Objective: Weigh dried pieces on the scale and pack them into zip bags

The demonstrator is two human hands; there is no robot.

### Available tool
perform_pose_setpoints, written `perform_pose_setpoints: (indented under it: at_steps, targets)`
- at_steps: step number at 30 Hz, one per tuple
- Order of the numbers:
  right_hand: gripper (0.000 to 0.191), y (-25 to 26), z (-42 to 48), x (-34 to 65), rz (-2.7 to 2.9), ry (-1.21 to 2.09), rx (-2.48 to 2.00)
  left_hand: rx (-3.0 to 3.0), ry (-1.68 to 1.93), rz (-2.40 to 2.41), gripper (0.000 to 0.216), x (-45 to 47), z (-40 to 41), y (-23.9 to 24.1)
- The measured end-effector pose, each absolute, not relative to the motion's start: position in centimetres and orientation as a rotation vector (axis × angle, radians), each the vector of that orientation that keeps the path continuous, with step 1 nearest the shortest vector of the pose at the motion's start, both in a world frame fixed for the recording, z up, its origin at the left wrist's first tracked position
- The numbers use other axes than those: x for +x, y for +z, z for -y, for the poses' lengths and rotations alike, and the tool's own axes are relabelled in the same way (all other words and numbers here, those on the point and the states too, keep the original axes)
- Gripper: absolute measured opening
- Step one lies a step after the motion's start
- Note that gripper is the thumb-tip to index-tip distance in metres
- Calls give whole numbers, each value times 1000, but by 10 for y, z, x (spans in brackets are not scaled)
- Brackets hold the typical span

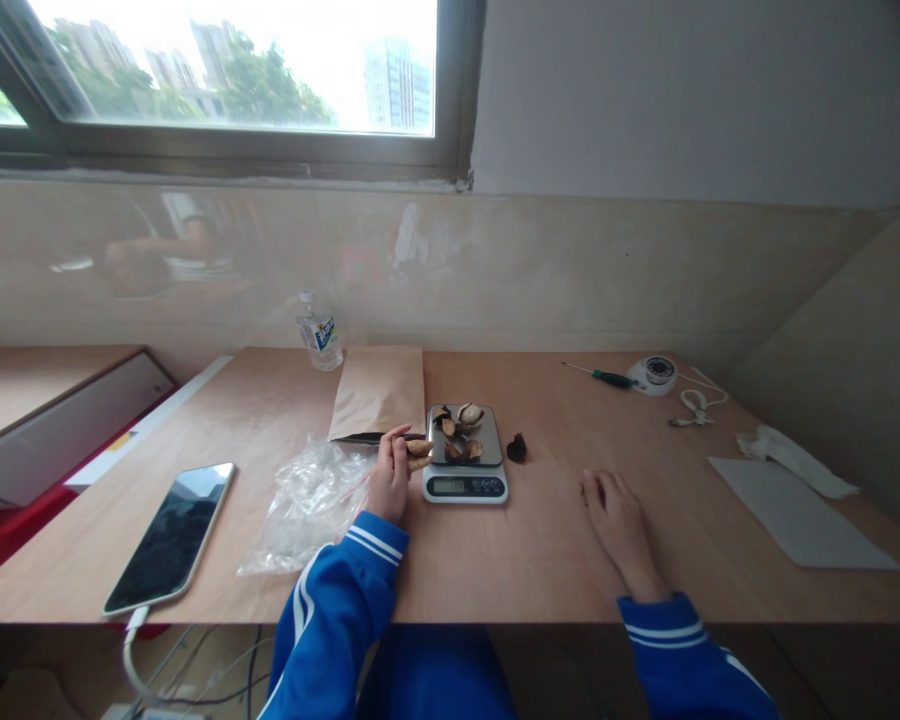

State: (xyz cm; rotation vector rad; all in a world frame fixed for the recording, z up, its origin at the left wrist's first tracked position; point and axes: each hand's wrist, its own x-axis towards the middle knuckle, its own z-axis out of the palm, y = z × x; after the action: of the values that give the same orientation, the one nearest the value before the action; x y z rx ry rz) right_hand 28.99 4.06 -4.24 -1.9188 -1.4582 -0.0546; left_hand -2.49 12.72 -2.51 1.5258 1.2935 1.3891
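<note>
A small digital kitchen scale (465,487) stands mid-table, with several dried brown and pale pieces (463,450) on its steel plate. My left hand (391,475) is at the scale's left edge, fingers closed around tan, elongated dried pieces (420,449) whose tips reach toward the plate. Just right of the scale lies one dark dried piece (517,448). My right hand (616,515) rests on the table further right, fingers curled in. A tiny brown bit shows at its fingertips, too small to name.
Left of the scale are a crumpled clear plastic bag (307,510), a brown paper bag (381,385), a plastic bottle (321,340) and a charging phone (171,538). To the right are a screwdriver (611,379), a small white camera (655,376), a tissue (795,460) and a grey sheet (799,520).
</note>
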Motion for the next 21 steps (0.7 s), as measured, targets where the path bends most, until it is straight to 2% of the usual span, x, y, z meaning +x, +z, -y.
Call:
perform_pose_setpoints:
  at_steps: [4, 13, 17, 21]
  targets:
    - [55, -38, -46, 282, 1379, 35, -1852, 1659, 1344, -1329, 41, -28, -126, -24]
    - [50, 16, -118, 199, 1441, 315, -1569, 1787, 1325, -1347, 35, -30, -123, -22]
    - [47, -9, -104, 216, 1353, 178, -1640, 1760, 1364, -1392, 35, -31, -122, -20]
    - [34, -47, -77, 248, 1347, 124, -1730, 1788, 1314, -1401, 33, -30, -123, -20]
